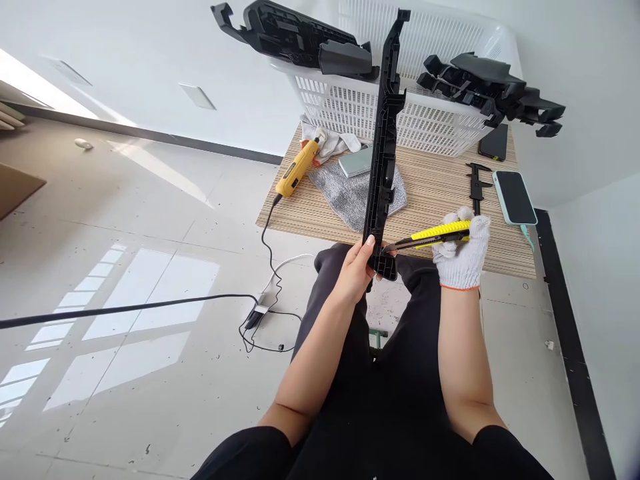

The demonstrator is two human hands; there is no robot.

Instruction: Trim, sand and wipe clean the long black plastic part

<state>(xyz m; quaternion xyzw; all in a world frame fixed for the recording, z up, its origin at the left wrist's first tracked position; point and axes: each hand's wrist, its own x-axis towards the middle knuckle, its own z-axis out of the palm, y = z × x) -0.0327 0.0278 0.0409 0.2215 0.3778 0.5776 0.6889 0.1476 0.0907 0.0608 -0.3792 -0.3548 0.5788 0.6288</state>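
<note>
Fingers (pixel 369 244) of the bare left hand (pixel 355 270) clamp the lower end of a long black plastic part (pixel 384 153), held on the near side of a white basket (pixel 340 100), its far end crossing the basket's front rim in view. Gloved fingers of the right hand (pixel 463 257), also nearer than the basket, close around a yellow utility knife (pixel 445 232), its blade at the part's lower end; whether the edge touches cannot be told. Before the basket's left front lie a gray cloth (pixel 340 193), a pale green box (pixel 355 163), a crumpled work glove (pixel 331 148) and a yellow corded tool (pixel 299 168). Black calipers (pixel 476 187) and a phone (pixel 516 198) lie before its right end, on the striped table (pixel 430 180) beneath it. More black parts (pixel 490 87) rest across the basket's rim.
</note>
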